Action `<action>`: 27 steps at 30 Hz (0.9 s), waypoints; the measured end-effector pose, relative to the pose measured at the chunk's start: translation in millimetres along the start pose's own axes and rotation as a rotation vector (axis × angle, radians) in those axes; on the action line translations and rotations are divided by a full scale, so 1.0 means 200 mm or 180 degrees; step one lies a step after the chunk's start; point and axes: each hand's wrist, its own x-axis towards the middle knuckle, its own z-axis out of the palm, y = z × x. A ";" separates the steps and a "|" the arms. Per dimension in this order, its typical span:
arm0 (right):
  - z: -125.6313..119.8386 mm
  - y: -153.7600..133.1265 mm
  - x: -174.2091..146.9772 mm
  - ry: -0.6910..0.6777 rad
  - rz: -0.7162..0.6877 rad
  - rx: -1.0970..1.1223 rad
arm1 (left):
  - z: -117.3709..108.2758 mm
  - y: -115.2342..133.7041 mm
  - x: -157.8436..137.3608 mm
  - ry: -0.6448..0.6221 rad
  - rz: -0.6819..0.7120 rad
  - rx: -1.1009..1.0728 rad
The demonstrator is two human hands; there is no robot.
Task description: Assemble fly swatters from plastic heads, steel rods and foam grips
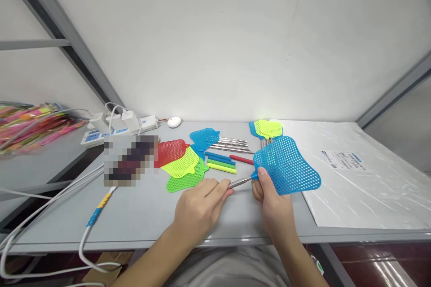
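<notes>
A blue fly swatter is held above the front of the table, its mesh head tilted to the right. My right hand pinches the neck of the head, thumb on top. Around the metal rod close the fingers of my left hand; the rod's far end is hidden in that hand. Beyond my left hand lie loose swatter heads in red, yellow and green. Coloured handle tubes and several metal rods lie behind, near a loose blue head.
Swatters with yellow and blue heads lie at the back. A white plastic mailer covers the table's right side. At left are a power strip, white cables, a blurred-out device and bagged colourful items. A white oval gadget sits near the wall.
</notes>
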 end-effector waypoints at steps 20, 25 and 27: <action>0.15 -0.30 0.34 -0.0825 -0.0300 -0.0590 | -0.11 -0.13 0.44 -0.2177 -0.2082 -0.5104; 0.15 -0.20 0.43 -0.1191 0.0131 -0.0599 | -0.02 -0.22 0.59 -0.2301 -0.1747 -0.5314; 0.12 -0.16 0.45 -0.1247 0.0184 -0.0627 | 0.04 -0.23 0.58 -0.2447 -0.1748 -0.5406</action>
